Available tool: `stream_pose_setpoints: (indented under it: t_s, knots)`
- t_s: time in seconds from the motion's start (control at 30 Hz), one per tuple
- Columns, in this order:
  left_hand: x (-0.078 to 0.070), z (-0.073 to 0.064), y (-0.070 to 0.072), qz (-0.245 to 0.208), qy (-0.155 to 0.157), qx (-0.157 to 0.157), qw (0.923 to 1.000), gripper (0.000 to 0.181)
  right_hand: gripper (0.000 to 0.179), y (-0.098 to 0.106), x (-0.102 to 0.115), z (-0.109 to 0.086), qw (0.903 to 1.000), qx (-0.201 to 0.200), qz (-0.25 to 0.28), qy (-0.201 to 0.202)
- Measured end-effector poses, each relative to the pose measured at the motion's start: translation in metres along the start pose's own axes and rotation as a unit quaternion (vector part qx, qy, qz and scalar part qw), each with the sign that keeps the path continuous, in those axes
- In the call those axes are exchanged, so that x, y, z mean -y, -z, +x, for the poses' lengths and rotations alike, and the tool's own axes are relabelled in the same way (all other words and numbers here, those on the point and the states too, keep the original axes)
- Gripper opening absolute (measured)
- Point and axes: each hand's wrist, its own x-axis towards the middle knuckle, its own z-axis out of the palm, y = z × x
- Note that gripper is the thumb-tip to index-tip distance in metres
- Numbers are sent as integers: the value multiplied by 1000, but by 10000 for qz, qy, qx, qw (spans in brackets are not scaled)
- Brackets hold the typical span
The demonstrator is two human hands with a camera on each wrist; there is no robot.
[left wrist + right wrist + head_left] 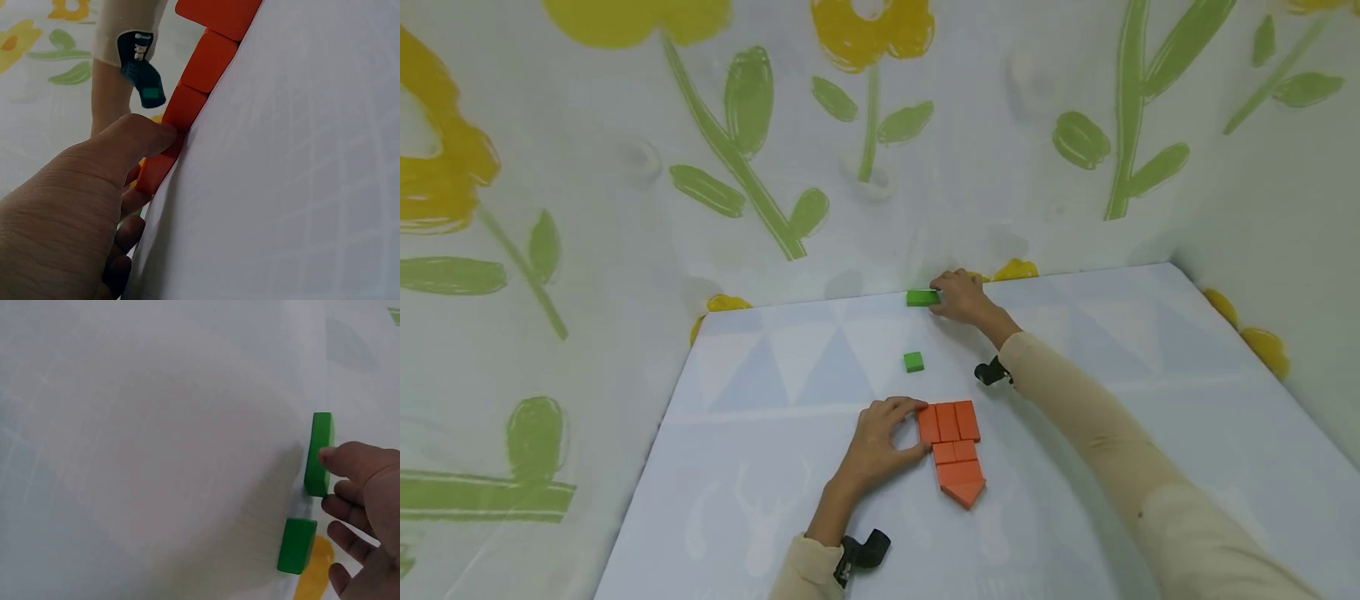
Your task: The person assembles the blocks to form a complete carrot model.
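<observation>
My left hand pinches the end of a row of orange blocks between thumb and index finger; the thumb lies along the near side. Smaller orange blocks and a pointed orange piece continue the flat shape toward me. At the far table edge, my right hand holds a long green block, thumb on its face and the other fingers behind its end. Beside it stands a shorter green block, hidden behind the hand in the head view.
A small green block lies between the orange shape and the far edge. The pale patterned table meets a white curtain with printed flowers, close behind the right hand. Dark cameras sit on both wrists.
</observation>
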Motion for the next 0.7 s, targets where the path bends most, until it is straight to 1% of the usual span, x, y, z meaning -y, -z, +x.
stream_pose_setpoints:
  t_s: [0.17,0.27,0.43,0.53,0.7]
  knots:
    - [-2,0,-2,85,-57,33,9999,53,32,-10,-5,1,9999,-163,34,-38]
    - [-3,1,-3,106,-52,23,9999,53,35,-11,-5,1,9996,-258,26,-74]
    - [-4,0,-6,115,11,71,9999,52,38,-15,-5,-2,9997,-190,-123,-50]
    - [-3,-1,-5,163,23,32,9999,52,37,-11,-1,-6,9995,-280,-100,59]
    - [1,0,1,160,7,-20,9999,52,35,5,10,-19,9980,-568,33,268]
